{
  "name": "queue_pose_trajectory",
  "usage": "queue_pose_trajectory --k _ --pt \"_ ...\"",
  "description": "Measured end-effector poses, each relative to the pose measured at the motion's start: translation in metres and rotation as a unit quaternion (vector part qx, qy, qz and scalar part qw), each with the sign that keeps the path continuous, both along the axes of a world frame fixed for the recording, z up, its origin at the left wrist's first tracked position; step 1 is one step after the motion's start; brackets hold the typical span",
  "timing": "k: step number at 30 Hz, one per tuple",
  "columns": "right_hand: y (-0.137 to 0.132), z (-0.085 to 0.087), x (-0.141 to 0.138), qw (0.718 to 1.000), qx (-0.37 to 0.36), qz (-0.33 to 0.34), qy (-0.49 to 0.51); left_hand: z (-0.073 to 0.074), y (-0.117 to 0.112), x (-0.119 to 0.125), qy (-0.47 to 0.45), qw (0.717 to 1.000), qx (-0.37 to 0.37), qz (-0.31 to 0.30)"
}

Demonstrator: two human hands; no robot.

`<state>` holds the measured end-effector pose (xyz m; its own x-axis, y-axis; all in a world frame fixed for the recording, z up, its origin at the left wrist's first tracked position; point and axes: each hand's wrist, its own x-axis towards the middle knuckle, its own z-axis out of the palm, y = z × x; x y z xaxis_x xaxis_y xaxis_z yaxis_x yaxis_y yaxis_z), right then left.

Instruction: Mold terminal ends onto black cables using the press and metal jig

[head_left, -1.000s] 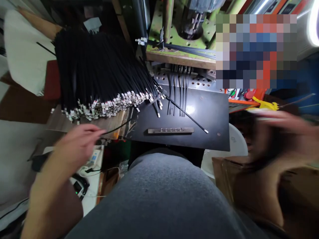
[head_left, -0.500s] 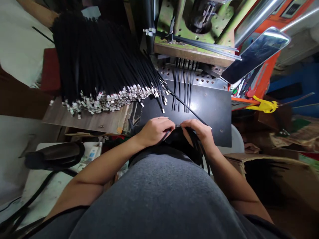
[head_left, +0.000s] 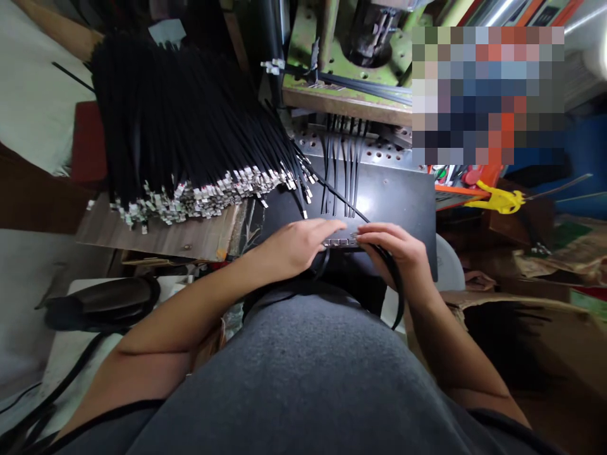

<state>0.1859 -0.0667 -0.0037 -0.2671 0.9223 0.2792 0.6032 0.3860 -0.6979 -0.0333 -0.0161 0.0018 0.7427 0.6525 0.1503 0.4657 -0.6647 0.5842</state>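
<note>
top: grey knit — short sleeves, black-edged — left hand, right hand: bare

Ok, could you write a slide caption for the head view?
Left hand and right hand on a slotted metal bar beside a pile of black cables.

The slotted metal bar mostly hidden beneath the left hand and right hand

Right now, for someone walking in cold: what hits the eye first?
The huge sheaf of thin black cables fills the upper left, its silver metal end tips massed in a row above a wooden board. To its right, the left hand and right hand rest on a slotted metal bar on a flat black plate. Above that sits a green perforated machine bed.
</note>
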Motion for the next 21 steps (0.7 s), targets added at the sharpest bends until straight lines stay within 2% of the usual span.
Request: queue_pose_trajectory --k 3,7,10,13,16,17,19,20,21 --pt "0.003 0.004 -0.004 0.998 0.053 0.004 0.021 -0.002 0.007 0.008 -0.104 0.994 0.02 0.016" --pt "0.007 -0.003 -0.009 0.992 0.128 0.002 -0.018 -0.016 0.005 0.012 -0.121 0.988 0.091 0.024" --pt "0.007 -0.012 -0.004 0.992 0.114 -0.017 -0.05 -0.022 -0.001 -0.004 -0.115 0.986 0.105 0.051" --pt "0.005 -0.018 0.005 0.987 0.083 -0.072 -0.12 -0.022 -0.009 -0.021 -0.138 0.984 0.074 0.087" --pt "0.0 -0.017 0.01 0.99 0.025 -0.097 -0.101 -0.019 -0.014 -0.04 -0.147 0.975 0.081 0.144" --pt "-0.002 -0.016 0.01 0.993 0.001 -0.089 -0.073 -0.018 -0.014 -0.049 -0.147 0.969 0.106 0.17" --pt "-0.005 -0.015 0.01 0.997 -0.033 -0.069 -0.01 -0.013 -0.009 -0.076 -0.143 0.941 0.205 0.229" --pt "-0.006 -0.015 0.01 0.997 -0.04 -0.062 0.021 -0.01 -0.005 -0.092 -0.149 0.914 0.267 0.266" --pt "-0.007 -0.017 0.009 0.997 -0.04 -0.055 0.048 -0.006 0.0 -0.109 -0.172 0.876 0.327 0.31"
